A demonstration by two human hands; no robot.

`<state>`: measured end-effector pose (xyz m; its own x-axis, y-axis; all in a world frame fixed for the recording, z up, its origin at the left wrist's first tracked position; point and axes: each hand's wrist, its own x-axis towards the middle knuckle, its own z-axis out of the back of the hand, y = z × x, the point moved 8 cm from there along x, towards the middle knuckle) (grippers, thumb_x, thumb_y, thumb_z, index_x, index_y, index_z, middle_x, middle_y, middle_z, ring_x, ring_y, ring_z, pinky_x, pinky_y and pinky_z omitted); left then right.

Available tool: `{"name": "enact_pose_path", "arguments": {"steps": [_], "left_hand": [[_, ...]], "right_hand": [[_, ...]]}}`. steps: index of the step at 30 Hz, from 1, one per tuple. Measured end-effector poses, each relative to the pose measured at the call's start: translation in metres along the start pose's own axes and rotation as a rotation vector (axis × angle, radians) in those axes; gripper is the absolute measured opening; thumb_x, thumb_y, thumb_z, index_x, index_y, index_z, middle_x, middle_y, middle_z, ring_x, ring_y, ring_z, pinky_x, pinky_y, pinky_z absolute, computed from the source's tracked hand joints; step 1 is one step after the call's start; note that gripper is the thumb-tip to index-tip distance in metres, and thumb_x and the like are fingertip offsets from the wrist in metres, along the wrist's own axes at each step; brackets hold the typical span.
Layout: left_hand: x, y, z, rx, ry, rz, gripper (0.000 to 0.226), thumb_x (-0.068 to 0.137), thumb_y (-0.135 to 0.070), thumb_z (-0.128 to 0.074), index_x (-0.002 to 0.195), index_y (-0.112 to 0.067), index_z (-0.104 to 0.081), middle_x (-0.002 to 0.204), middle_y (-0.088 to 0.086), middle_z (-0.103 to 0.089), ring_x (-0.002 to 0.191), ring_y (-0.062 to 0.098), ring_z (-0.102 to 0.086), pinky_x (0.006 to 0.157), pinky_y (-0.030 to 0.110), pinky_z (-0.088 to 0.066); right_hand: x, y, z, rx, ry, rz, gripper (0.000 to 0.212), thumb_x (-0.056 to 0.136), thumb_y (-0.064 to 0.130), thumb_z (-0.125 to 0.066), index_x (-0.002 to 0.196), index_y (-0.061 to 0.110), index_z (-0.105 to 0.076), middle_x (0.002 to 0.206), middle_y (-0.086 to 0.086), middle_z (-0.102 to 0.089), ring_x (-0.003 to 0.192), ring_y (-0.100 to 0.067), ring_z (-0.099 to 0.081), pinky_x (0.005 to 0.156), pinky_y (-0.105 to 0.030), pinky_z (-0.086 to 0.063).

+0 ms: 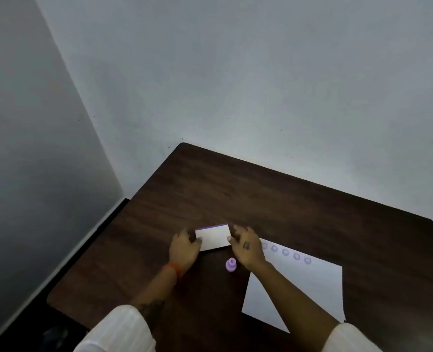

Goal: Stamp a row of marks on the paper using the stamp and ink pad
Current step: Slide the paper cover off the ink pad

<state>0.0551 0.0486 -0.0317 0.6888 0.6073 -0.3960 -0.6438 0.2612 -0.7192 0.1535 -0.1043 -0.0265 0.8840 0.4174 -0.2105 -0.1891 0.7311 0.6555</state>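
The ink pad [213, 238] is flanked by both hands on the table [261, 194]. The stamp [231, 264] is set before it, the paper [304, 283] to the right.

A plain, bare room, perhaps an office corner: a dark wood-grain tabletop [261, 199] pushed against blank grey-white walls [235, 72].

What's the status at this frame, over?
Both hands, left and right, on the ink pad. Stamp standing free. Paper shows five marks. Nothing in the way.
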Motion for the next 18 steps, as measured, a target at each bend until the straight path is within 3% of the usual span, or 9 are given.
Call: {"name": "enact_pose_path", "arguments": {"steps": [9, 18], "left_hand": [[0.006, -0.005, -0.014, 0.01, 0.051, -0.055, 0.034, 0.089, -0.014, -0.055, 0.122, -0.005, -0.058, 0.122, 0.018, -0.062, 0.117, 0.03, -0.053, 0.101, 0.044, -0.044], [-0.003, -0.016, 0.004, 0.042, -0.09, -0.065, 0.043, 0.09, -0.02, -0.054, 0.129, -0.003, -0.048, 0.132, 0.018, -0.052, 0.119, 0.028, -0.049, 0.106, 0.039, -0.039]], "right_hand": [[0.009, 0.0, -0.01, -0.033, 0.024, -0.016, 0.035, 0.087, 0.013, -0.059, 0.122, 0.011, -0.057, 0.123, -0.013, -0.059, 0.111, -0.026, -0.056, 0.095, -0.032, -0.045], [0.004, 0.018, -0.001, 0.002, -0.114, 0.029, 0.03, 0.085, 0.012, -0.061, 0.114, 0.009, -0.062, 0.116, -0.013, -0.062, 0.104, -0.027, -0.059, 0.087, -0.029, -0.048]]}}
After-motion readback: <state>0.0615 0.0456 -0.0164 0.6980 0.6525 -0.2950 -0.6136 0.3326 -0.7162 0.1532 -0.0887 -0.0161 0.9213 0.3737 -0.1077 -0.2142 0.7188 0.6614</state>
